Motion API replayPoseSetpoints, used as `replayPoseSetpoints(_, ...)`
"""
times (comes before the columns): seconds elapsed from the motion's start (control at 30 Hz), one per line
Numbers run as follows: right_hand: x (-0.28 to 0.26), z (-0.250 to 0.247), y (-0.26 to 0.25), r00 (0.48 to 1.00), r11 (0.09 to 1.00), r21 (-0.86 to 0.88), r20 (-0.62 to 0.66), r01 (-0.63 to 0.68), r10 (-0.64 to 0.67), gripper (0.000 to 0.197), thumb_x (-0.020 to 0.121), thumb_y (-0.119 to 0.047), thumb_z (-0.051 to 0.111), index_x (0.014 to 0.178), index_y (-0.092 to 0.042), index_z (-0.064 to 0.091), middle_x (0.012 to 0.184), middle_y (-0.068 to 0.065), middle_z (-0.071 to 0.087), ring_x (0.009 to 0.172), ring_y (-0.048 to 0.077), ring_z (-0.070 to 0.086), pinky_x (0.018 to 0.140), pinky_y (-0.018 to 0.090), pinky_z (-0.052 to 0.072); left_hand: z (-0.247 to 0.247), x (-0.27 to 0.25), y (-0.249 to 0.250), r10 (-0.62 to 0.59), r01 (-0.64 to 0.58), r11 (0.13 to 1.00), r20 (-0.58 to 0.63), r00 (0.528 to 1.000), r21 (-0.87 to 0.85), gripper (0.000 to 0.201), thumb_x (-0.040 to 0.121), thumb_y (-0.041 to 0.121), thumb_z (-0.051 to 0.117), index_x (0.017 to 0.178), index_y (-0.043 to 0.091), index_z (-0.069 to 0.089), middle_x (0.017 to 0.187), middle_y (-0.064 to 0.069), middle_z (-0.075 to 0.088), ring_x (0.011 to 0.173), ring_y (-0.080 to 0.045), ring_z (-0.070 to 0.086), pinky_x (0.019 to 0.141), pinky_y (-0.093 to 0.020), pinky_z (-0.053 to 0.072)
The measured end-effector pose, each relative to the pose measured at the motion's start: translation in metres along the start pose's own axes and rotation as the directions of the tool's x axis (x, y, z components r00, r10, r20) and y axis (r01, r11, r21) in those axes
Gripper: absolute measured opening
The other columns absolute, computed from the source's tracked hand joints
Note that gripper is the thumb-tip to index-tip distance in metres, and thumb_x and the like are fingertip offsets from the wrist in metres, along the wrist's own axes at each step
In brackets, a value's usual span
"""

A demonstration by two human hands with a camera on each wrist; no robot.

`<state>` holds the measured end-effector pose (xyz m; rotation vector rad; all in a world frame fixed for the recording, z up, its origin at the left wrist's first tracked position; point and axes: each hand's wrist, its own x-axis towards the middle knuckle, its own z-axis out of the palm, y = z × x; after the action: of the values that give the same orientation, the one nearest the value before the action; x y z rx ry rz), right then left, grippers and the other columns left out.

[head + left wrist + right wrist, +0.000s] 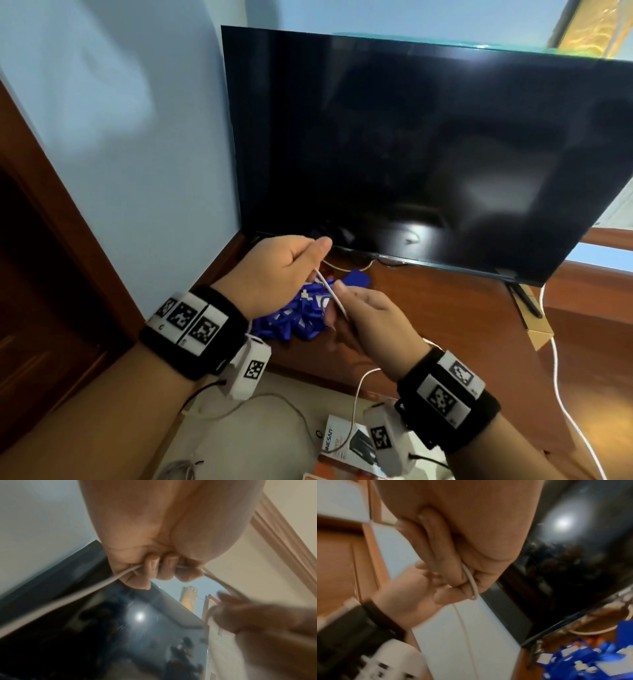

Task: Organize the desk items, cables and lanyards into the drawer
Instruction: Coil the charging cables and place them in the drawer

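Both hands are raised above the wooden bench [445, 329] and share one thin white cable [330, 294]: the left hand [274, 274] has its fingers curled round it, with a length running away from the fist in the left wrist view, and the right hand [373, 322] pinches it just beside the left, the cord bending over a fingertip in the right wrist view. From the right hand the cable trails down off the front edge of the bench toward the floor. This looks like the cable step, gathering or coiling the cord before it is stowed. The heap of blue lanyards [301, 318] lies on the bench right under the hands, in front of the dark television [411, 154], not yet put away. No drawer shows in any view, so where the cable must go cannot be told. The next move likely calls for drawing up the hanging slack loop by loop, keeping it free of the lanyards and of the second white cord [561, 394] at the right
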<state>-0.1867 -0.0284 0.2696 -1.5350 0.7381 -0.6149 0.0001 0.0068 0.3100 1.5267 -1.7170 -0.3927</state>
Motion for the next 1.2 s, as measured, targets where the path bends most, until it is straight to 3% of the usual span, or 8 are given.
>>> replayPoseSetpoints(0.2,-0.009,0.0,-0.055,0.976,0.871,0.441,-0.087,0.218,-0.2,0.042,0.108,-0.033,0.038,0.077,-0.009,0.051,0.048,0.011,0.043,0.041,0.025,0.046,0.064,0.036,0.055,0.038,0.006,-0.017,-0.172,0.173,0.952,0.024,0.985,-0.253,0.064,0.091,0.083,0.033,0.062,0.026,0.039,0.063,-0.002,0.036,0.059,-0.022,0.035,0.061,-0.041,0.036)
replayPoseSetpoints(0.3,-0.004,-0.018,-0.071,0.926,0.768,0.518,-0.243,0.377,-0.29,0.034,0.11,-0.025,0.036,0.082,-0.01,0.049,0.085,0.023,0.073,0.087,0.036,0.073,0.09,0.047,0.058,0.061,-0.008,-0.021,-0.195,0.233,0.93,0.153,0.969,-0.284,0.064,0.095,0.08,0.031,0.064,0.024,0.039,0.064,-0.003,0.033,0.061,-0.024,0.036,0.064,-0.047,0.038)
replayPoseSetpoints(0.37,0.001,-0.035,-0.073,0.867,0.804,0.369,-0.373,0.466,-0.331,0.033,0.111,-0.023,0.038,0.083,-0.012,0.052,0.114,0.018,0.075,0.118,0.025,0.069,0.108,0.042,0.048,0.068,-0.02,-0.016,-0.16,0.214,0.948,0.23,0.96,-0.237,0.058,0.104,0.064,0.031,0.066,0.021,0.04,0.059,0.006,0.036,0.06,-0.017,0.041,0.067,-0.037,0.041)
replayPoseSetpoints(0.47,0.009,-0.064,-0.061,0.776,0.881,-0.225,-0.417,0.417,-0.473,0.029,0.109,-0.022,0.046,0.082,-0.018,0.053,0.125,-0.003,0.07,0.131,0.005,0.056,0.107,0.026,0.04,0.065,-0.031,-0.006,-0.08,0.142,0.973,0.307,0.948,-0.183,0.052,0.107,0.053,0.033,0.068,0.022,0.049,0.055,0.012,0.044,0.056,-0.004,0.042,0.06,-0.018,0.037)
replayPoseSetpoints(0.63,0.014,-0.074,-0.016,0.929,0.681,-0.726,-0.179,0.098,-0.324,0.03,0.105,-0.027,0.054,0.079,-0.015,0.046,0.071,-0.002,0.057,0.065,0.001,0.053,0.065,0.032,0.036,0.033,-0.013,0.012,-0.008,0.035,0.991,0.197,0.98,-0.132,0.056,0.107,0.051,0.036,0.069,0.015,0.057,0.055,0.009,0.047,0.056,-0.003,0.046,0.06,-0.019,0.039)
replayPoseSetpoints(0.87,-0.012,-0.028,-0.032,0.997,0.998,0.004,-0.046,0.064,-0.064,0.055,0.11,-0.038,0.037,0.073,-0.005,0.06,0.042,0.005,0.036,0.038,0.014,0.036,0.057,0.026,0.043,0.016,0.028,0.012,-0.028,0.028,0.997,0.0,1.0,-0.068,0.065,0.105,0.057,0.041,0.061,0.01,0.045,0.054,0.0,0.041,0.051,-0.013,0.041,0.058,-0.036,0.04)
replayPoseSetpoints(1.1,-0.014,-0.022,-0.059,0.965,0.851,0.455,-0.131,0.263,-0.228,0.038,0.108,-0.029,0.04,0.075,-0.01,0.044,0.052,0.014,0.047,0.042,0.025,0.045,0.06,0.033,0.052,0.061,0.019,-0.021,-0.194,0.233,0.932,0.161,0.968,-0.278,0.068,0.097,0.076,0.034,0.062,0.018,0.037,0.059,0.0,0.03,0.051,-0.018,0.027,0.052,-0.037,0.025)
replayPoseSetpoints(1.2,-0.012,-0.041,-0.07,0.938,0.77,0.542,-0.264,0.338,-0.226,0.04,0.109,-0.029,0.037,0.074,-0.012,0.042,0.083,0.024,0.072,0.078,0.039,0.073,0.074,0.037,0.058,0.076,0.001,-0.031,-0.222,0.281,0.925,0.235,0.946,-0.257,0.062,0.103,0.068,0.035,0.061,0.023,0.027,0.058,0.004,0.023,0.052,-0.015,0.022,0.055,-0.034,0.024)
